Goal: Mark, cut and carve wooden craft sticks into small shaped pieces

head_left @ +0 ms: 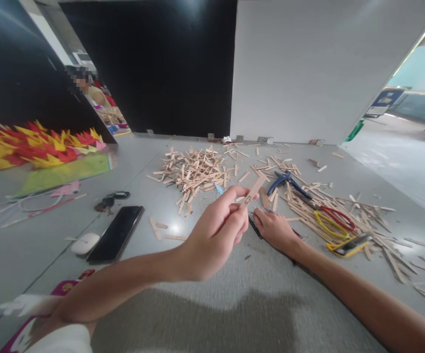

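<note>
My left hand (212, 235) is raised over the near middle of the table, thumb and fingers pinching a flat wooden stick (257, 185) with a small dark mark on it. To its right, my right hand (275, 229) rests low on the table with its fingers curled. A thin dark bar (255, 228) shows at its fingertips, and what lies under the palm is hidden. Beyond the left hand is a heap of short wooden pieces (198, 169). Longer wooden strips (299, 208) spread past the right hand, with blue-handled pliers (284, 180) on top.
Red-and-yellow scissors (333, 220) and a yellow utility knife (349, 245) lie at right. A phone (117, 233), white case (85, 243) and keys (105, 202) are at left, near folded red-and-yellow paper pieces (43, 147). Upright black-and-white panels (289, 68) stand behind; a person (96, 93) sits beyond.
</note>
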Available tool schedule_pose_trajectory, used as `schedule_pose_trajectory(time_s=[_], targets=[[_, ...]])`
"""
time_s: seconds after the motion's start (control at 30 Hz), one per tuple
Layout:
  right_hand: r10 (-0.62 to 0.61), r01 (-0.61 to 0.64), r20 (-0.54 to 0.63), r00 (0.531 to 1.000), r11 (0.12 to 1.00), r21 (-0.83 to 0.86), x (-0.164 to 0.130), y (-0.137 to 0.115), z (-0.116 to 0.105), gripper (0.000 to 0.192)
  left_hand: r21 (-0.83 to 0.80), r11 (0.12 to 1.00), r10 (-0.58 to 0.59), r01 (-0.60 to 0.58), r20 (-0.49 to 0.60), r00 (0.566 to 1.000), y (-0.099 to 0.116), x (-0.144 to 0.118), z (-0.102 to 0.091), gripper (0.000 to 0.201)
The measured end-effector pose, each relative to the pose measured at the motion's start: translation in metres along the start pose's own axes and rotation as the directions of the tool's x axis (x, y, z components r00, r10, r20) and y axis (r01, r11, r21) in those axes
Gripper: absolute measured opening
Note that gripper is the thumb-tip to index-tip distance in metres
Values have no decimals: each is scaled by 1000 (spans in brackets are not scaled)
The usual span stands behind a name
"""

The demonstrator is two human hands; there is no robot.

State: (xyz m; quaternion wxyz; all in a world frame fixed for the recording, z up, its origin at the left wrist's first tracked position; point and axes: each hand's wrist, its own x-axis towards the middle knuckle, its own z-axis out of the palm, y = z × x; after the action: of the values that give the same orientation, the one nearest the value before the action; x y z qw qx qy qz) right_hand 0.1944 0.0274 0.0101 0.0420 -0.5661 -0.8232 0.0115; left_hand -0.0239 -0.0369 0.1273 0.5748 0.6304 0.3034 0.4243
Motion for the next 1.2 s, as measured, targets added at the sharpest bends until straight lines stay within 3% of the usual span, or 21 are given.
schedule_pose_trajectory(time_s=[0.37,0.53,0.67,0.77,0.9,0.97,1.1,1.2], targets=[[-52,52,-84,995,999,-5,0,5,8,24,77,994,76,-73,-42,996,11,-11,0,28],[-117,117,-208,971,993,-11,-1,9,17,26,119,988,103,-98,-33,994,7,-12,1,27],[-175,174,-353,919,984,-35,0,12,22,31,114,986,128,-124,-28,991,6,-13,2,26],[-261,254,-448,855,964,-79,1,15,21,34,128,984,129,-122,-42,991,5,-10,1,24],[-434,413,-500,749,897,-160,-6,11,17,30,324,940,110,-108,12,994,-8,5,-9,27],[-551,514,-495,672,828,-225,-13,6,15,29,414,898,132,-149,71,989,-21,17,-14,27],[-772,665,-449,451,626,-408,-24,-6,10,29,521,829,55,-204,286,957,-45,37,-19,30],[-797,678,-469,380,585,-445,-26,-12,4,27,504,842,11,-192,341,940,-58,45,-23,27]])
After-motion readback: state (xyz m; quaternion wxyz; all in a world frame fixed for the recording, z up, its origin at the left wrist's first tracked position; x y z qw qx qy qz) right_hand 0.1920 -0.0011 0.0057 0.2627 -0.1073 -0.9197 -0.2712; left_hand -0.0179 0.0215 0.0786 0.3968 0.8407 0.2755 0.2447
